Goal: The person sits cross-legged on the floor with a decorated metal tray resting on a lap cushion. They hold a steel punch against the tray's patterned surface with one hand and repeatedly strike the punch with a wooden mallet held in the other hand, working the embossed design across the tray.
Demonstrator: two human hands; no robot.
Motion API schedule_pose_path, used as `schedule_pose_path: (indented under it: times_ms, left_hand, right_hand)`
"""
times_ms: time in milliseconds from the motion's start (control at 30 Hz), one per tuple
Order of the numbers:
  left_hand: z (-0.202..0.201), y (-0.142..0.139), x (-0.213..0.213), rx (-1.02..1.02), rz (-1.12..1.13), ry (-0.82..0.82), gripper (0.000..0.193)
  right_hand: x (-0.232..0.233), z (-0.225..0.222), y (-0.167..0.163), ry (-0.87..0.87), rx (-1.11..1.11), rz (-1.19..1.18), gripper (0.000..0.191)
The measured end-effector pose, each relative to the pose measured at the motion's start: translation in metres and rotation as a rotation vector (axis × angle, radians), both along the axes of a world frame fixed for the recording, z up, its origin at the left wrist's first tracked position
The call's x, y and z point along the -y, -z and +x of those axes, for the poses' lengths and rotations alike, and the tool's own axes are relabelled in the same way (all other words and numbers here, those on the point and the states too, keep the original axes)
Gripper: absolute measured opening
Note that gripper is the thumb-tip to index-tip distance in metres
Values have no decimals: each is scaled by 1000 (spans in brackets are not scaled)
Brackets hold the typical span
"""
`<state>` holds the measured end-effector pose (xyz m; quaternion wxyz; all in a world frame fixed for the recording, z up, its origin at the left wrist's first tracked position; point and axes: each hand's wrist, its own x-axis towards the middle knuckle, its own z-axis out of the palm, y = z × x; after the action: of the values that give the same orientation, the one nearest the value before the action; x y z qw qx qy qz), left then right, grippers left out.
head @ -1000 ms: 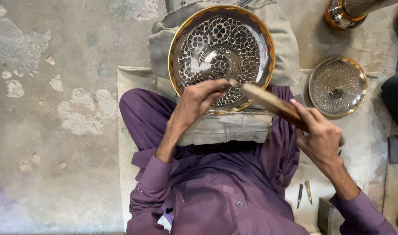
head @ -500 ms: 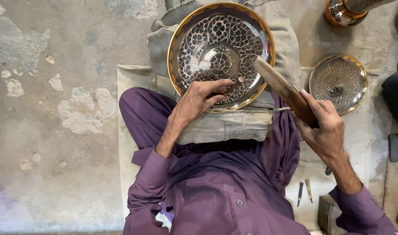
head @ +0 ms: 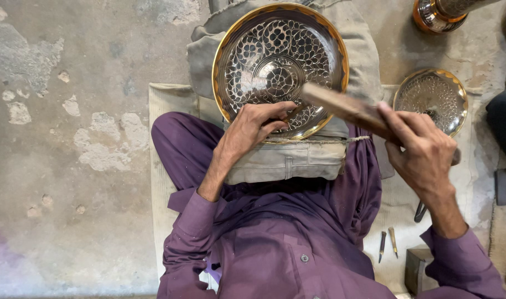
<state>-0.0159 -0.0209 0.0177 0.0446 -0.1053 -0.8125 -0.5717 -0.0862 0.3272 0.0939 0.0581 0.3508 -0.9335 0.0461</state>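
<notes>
A large round brass plate (head: pixel 226 50) with a cut floral pattern rests on a grey padded cloth (head: pixel 286 160) over my lap. My left hand (head: pixel 252 132) lies on the plate's near edge, its fingers pinched around a small metal punch that is mostly hidden. A wooden stick (head: pixel 341 108) is gripped by my right hand (head: pixel 421 152). Its far end hangs just above and to the right of my left fingers.
A smaller patterned brass plate (head: pixel 430 99) lies to the right on a pale mat (head: pixel 164 111). A metal vessel (head: pixel 435 14) stands at top right. Two small chisels (head: pixel 388 243), a dark block (head: pixel 503 186) and a box (head: pixel 416 268) sit beside my right arm. Bare concrete floor on the left.
The wooden stick rose with my right hand half a second ago and has come back down toward my left fingers. My left hand stayed on the plate.
</notes>
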Motion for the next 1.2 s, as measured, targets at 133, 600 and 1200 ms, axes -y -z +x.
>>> schedule_pose_path:
  times_ms: [133, 600, 1200]
  left_hand:
    - [0, 2, 0, -5, -1, -2, 46]
    - [-1, -5, 1, 10, 8, 20, 44]
    - [-1, -7, 2, -30, -29, 17, 42]
  right_hand:
    - [-3, 4, 4, 16, 109, -234, 76]
    - [2, 15, -6, -1, -11, -122, 78]
    - [-11, 23, 17, 33, -13, -93, 66]
